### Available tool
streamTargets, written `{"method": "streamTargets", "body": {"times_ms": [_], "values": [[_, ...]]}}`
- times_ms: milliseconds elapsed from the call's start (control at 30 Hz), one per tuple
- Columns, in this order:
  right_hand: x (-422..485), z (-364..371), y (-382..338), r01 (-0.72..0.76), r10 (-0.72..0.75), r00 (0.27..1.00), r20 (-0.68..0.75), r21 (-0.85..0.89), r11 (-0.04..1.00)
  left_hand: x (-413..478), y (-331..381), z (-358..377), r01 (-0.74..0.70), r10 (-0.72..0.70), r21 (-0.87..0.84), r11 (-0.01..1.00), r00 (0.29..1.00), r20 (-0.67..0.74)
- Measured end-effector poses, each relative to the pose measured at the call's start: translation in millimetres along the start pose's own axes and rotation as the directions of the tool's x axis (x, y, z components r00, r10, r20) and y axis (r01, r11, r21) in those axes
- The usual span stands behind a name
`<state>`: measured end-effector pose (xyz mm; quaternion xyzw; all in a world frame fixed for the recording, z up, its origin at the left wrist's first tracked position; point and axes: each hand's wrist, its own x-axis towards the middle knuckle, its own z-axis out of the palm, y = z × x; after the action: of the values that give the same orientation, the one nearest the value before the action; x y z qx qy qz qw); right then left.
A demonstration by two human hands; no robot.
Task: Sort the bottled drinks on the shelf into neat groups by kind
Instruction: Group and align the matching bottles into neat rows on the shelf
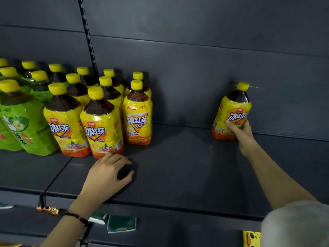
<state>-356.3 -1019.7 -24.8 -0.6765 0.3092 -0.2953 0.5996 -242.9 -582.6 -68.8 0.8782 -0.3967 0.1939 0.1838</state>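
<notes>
Far left of the dark shelf [178, 166]: green-labelled tea bottles [26, 125], yellow caps, packed close. Just beside them, a block of yellow-labelled iced black tea bottles [101, 129], several rows deep, fronts roughly level.

Left hand [106, 173] rests on the shelf board just before the front iced tea bottles, fingers loosely curled, holding nothing; fingertips near a bottle base, contact not clear. Dark beaded bracelet [78, 217] at that wrist.

Bare shelf between. Well apart to the right, a lone iced tea bottle [231, 113] stands close to the back panel, tilted slightly. Right hand [243, 131] wraps its lower label, thumb across the front, fingers behind and hidden.

Judgement: bottle looks full, so heavy; plastic wall gives a little, film label slick. A low grip on the body is likely steadier than the neck; sliding it leftward may tip it.
</notes>
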Motion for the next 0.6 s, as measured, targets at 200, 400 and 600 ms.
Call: {"method": "streamTargets", "body": {"times_ms": [200,400,600], "values": [[-25.7,19.0,-4.8,0.036,-0.034,0.999,0.038,-0.053,0.998,0.8,-1.6,0.8,0.004,-0.004,-0.009,1.0,1.0,0.023],[-69.9,51.3,-5.2,0.066,-0.066,0.995,0.078,0.004,0.998,-0.5,-1.8,2.1,-0.003,0.003,-0.013,1.0,1.0,0.012],[-115.8,94.2,-10.8,0.09,-0.082,0.983,0.162,-0.044,0.995,-3.2,-2.5,2.3,-0.001,0.002,-0.051,0.999,1.0,0.023]]}}
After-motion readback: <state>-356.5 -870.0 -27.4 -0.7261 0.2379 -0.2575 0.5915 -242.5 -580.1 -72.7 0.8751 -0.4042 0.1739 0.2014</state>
